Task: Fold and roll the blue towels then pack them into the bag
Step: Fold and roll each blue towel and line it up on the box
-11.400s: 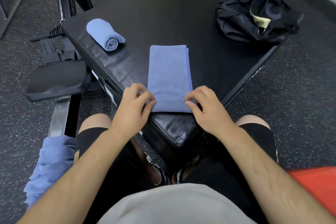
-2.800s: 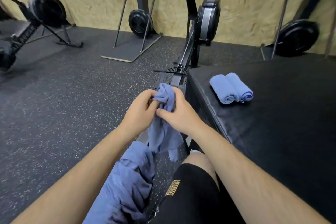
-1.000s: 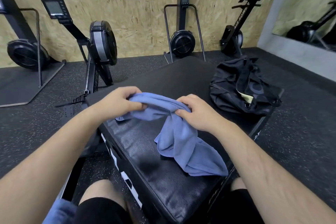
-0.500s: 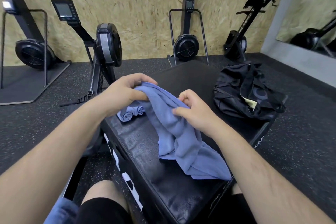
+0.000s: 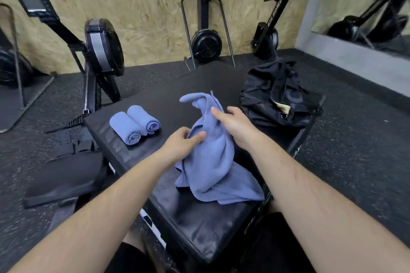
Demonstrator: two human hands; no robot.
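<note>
A crumpled blue towel (image 5: 213, 166) is bunched over the black padded box (image 5: 199, 228), its top corner lifted and its lower end lying on the pad. My left hand (image 5: 180, 143) pinches a fold at the towel's left side. My right hand (image 5: 233, 123) grips the towel higher up, fingers round the cloth. Two rolled blue towels (image 5: 135, 125) lie side by side at the box's left corner. The black bag (image 5: 279, 95) sits open at the box's far right corner.
A rowing machine (image 5: 97, 51) stands close to the left of the box, its rail and seat by my left knee. More black machines line the chipboard wall behind. Speckled rubber floor surrounds the box.
Both hands have shifted along the towel: the left dropped lower and nearer the middle, the right rose and lifted a corner. The two rolled towels are now uncovered.
</note>
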